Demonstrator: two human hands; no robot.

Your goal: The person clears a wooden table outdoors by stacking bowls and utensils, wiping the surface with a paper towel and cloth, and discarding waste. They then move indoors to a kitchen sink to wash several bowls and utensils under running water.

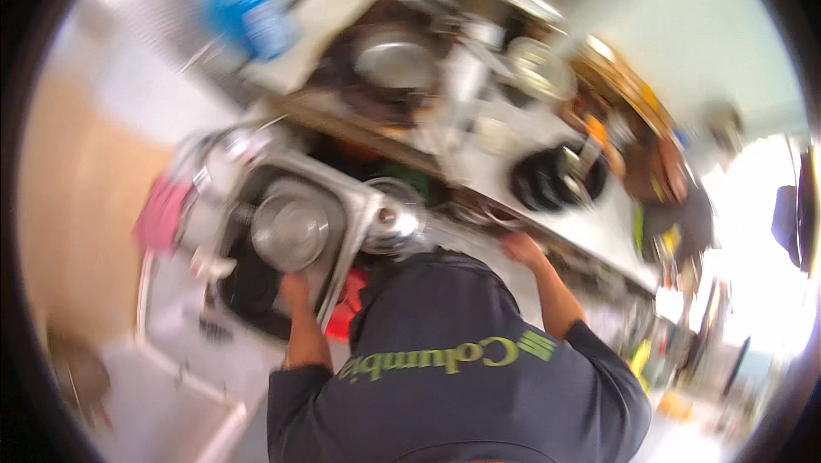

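Note:
My left hand (295, 286) reaches into the dark basin of a metal sink (349, 232). Its fingers are at the near edge of a round metal bowl (292, 229) in that basin, but blur hides whether they grip it. Off to the other side, my right hand (523, 250) is by the front edge of the counter (577, 238), close to some round metal ware (500, 214) on a shelf below. What that hand holds, if anything, is too blurred to make out. Between my arms and the sink stands a shiny metal pot or lid (394, 222).
A metal pan (394, 60) sits on the dark stove (333, 78). Black round ware (551, 177) with utensils stands on the counter. A blue plastic bottle (256, 11) is at the back left. A pink cloth (160, 213) hangs beside the sink; something red (346, 309) lies under its rim.

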